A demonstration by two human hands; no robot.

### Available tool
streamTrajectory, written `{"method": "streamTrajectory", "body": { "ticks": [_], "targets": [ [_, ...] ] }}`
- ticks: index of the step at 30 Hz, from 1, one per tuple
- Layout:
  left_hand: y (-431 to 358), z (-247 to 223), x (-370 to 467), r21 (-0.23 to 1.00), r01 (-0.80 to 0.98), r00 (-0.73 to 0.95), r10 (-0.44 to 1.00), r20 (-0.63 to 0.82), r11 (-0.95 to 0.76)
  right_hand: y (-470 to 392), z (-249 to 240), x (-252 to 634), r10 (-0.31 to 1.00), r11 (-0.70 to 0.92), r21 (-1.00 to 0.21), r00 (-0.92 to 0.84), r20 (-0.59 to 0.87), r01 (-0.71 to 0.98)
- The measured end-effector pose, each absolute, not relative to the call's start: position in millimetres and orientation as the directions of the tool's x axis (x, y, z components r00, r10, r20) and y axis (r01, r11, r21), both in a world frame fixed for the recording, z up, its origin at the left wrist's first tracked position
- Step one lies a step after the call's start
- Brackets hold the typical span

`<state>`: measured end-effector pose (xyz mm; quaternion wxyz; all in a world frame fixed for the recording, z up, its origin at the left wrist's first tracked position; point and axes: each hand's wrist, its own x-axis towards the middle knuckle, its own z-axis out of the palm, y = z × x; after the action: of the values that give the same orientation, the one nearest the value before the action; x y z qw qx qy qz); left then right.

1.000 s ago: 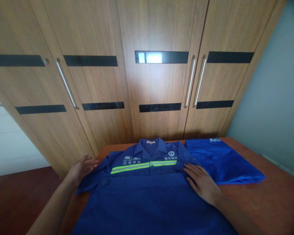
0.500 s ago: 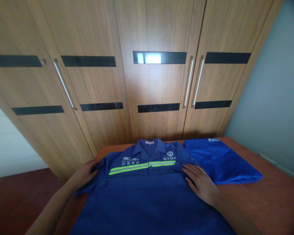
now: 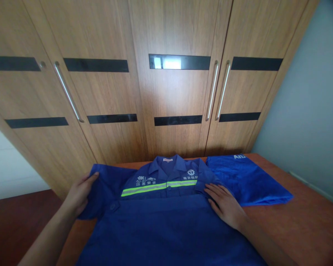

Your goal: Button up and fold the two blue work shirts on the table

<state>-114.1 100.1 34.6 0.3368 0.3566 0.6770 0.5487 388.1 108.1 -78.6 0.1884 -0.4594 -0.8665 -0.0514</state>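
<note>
A dark blue work jacket (image 3: 161, 229) with a collar, white lettering and a yellow-green reflective stripe lies on the table, its lower part folded up over the front. My left hand (image 3: 81, 192) is closed on the jacket's left-side sleeve (image 3: 100, 188), which it holds out to the left and slightly raised. On the other side my right hand (image 3: 223, 203) lies flat on the jacket near the end of the stripe, fingers stretched out. Beyond that hand, a brighter blue folded cloth or bag (image 3: 244, 181) with white letters rests at the right.
The reddish-brown table (image 3: 308, 229) extends to the right and towards me. Directly behind it stands a wooden wardrobe (image 3: 177, 96) with metal handles and black strips. A pale wall (image 3: 305, 103) bounds the right side.
My left hand has taken hold of the sleeve and drawn it out to the left, spreading it wider. My right hand stays on the jacket. The view has shifted slightly.
</note>
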Motion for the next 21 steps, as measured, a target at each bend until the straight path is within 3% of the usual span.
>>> {"method": "streamTrajectory", "body": {
  "ticks": [2, 4, 7, 10, 16, 19, 21],
  "targets": [
    [89, 39, -91, 0.986, 0.130, -0.425, 0.904, -0.038, 0.102, 108, -79, 388, 0.778, 0.572, -0.083, -0.508, 0.368, 0.816],
    [75, 33, -67, 0.940, 0.339, -0.288, 0.955, 0.070, 0.034, 108, -78, 388, 0.777, 0.575, -0.085, -0.511, 0.368, 0.813],
    [52, 11, -38, 0.709, 0.700, 0.001, 0.993, 0.120, -0.087, 107, -77, 388, 0.776, 0.578, -0.088, -0.514, 0.364, 0.811],
    [41, -5, -28, 0.502, 0.832, 0.264, 0.964, 0.012, -0.234, 107, -76, 388, 0.780, 0.578, -0.093, -0.515, 0.357, 0.811],
    [64, -17, -49, 0.264, 0.937, 0.189, 0.968, 0.166, -0.228, 107, -77, 388, 0.781, 0.579, -0.115, -0.510, 0.361, 0.807],
    [68, -34, -58, 0.152, 0.966, 0.191, 0.974, 0.122, -0.208, 107, -79, 389, 0.791, 0.579, -0.153, -0.507, 0.342, 0.801],
    [69, -42, -63, 0.147, 0.967, 0.196, 0.977, 0.088, -0.207, 110, -78, 390, 0.813, 0.563, -0.217, -0.486, 0.321, 0.798]
  ]
}}
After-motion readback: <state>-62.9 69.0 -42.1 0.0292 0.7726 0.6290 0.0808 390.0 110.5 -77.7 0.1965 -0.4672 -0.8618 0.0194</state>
